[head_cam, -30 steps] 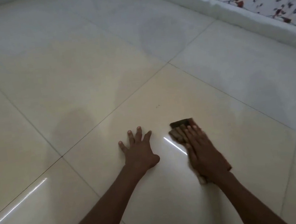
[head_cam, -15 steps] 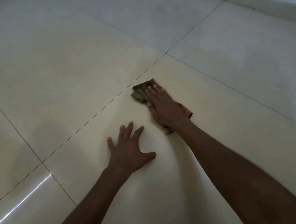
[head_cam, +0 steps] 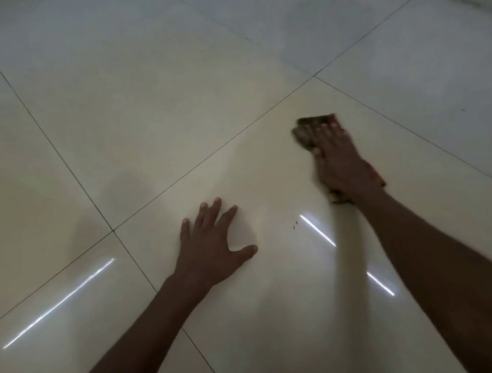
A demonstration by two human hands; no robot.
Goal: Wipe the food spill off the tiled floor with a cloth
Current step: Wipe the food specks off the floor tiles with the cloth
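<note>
Both hands flat: right hand (head_cam: 343, 162) presses a dark rag (head_cam: 306, 133) mid-wipe, left hand (head_cam: 212, 247) braces empty on the floor tile (head_cam: 287, 321). Next sweep needs steady pressure, I'd guess.

Cloth (head_cam: 306, 134): dark brown, reddish edge, lying flat on floor tile (head_cam: 228, 110). Mostly under right hand (head_cam: 343, 164); front end shows past fingertips, slightly blurred.

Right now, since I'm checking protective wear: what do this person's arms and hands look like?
The left hand and right hand are ungloved, with no ring or watch showing, though blur softens the right wrist. Both forearms are bare, no sleeves in view.
</note>
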